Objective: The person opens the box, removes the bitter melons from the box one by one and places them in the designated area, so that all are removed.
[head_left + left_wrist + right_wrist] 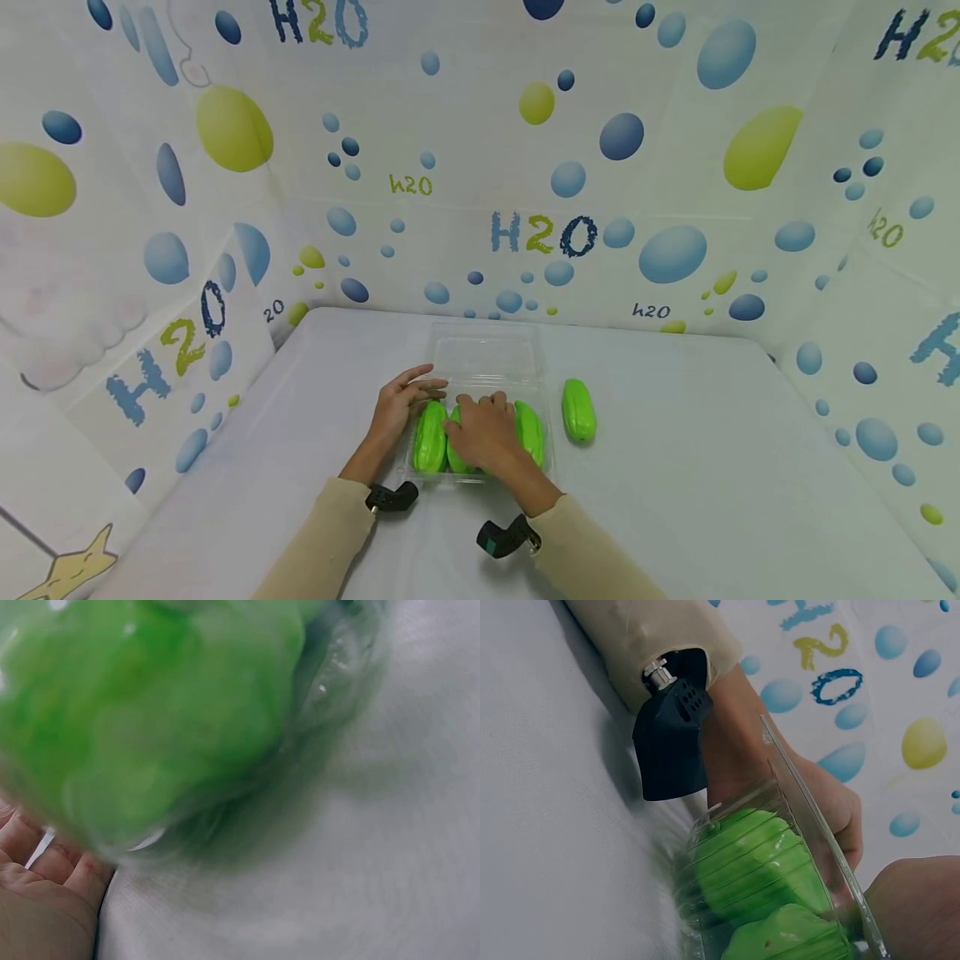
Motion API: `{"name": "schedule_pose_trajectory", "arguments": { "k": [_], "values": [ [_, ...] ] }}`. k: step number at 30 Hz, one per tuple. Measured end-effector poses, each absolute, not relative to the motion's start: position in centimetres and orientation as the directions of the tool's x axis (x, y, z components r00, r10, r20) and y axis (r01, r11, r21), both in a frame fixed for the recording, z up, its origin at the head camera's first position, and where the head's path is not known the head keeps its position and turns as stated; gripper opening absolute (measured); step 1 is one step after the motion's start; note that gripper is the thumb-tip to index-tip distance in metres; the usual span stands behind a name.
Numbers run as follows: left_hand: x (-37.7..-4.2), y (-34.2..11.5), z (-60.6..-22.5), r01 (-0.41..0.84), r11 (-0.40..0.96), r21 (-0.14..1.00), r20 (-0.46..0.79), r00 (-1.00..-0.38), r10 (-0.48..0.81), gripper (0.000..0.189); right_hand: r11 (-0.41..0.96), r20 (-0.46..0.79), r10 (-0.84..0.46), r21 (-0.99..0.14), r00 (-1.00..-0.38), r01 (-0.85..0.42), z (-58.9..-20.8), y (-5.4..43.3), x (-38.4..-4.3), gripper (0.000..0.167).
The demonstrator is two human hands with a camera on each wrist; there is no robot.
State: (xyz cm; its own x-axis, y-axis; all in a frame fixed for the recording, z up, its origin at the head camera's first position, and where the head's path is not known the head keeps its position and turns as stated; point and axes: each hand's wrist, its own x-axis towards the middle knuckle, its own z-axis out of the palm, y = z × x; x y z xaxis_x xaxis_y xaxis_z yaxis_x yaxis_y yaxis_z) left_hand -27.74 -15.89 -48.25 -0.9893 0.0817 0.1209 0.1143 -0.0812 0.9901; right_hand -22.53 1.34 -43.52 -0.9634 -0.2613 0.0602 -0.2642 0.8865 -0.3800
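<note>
Sleeves: beige cuffs reach in over the worktop's near edge, a black wrist device at the left cuff and a dark camera unit at the right.
Worktop: covered in smooth white cloth.
Container: clear, thin plastic box, midway between the worktop's left and right edges; its walls show fine ribs in the right wrist view.
Contents: bright green, glossy, elongated pieces with lengthwise ridges, side by side; a leftmost piece, a second piece partly covered, and a rightmost piece.
Right hand: bent over the middle of the box, fingertips down among the green pieces; whether it grips one cannot be told.
Left hand: fingers fairly straight and spread, at the box's left rim near its far-left corner.
Loose piece: same green ridged shape, on the cloth just beside the box, toward the worktop's right edge.
Lid: clear, folded open, reaching toward the worktop's far edge.
Backdrop: white sheet behind the far edge, printed with blue and lime ovals and "H2O".
</note>
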Motion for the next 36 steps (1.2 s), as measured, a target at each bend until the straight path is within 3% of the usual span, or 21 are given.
{"name": "schedule_pose_trajectory", "arguments": {
  "k": [23, 36],
  "values": [
    [-27.8, -16.0, -48.3, 0.118, -0.093, 0.989, 0.126, -0.989, 0.082, 0.048, 0.794, 0.174, -0.174, -0.557, -0.969, -0.242, -43.8, 1.5, -22.6, 0.049],
    [-27.6, -15.8, -48.1, 0.130, -0.142, 0.981, 0.143, -0.986, 0.082, 0.047, 0.700, 0.292, -0.199, -0.626, -0.936, -0.344, -43.8, 2.4, -22.7, 0.048]
  ]
}}
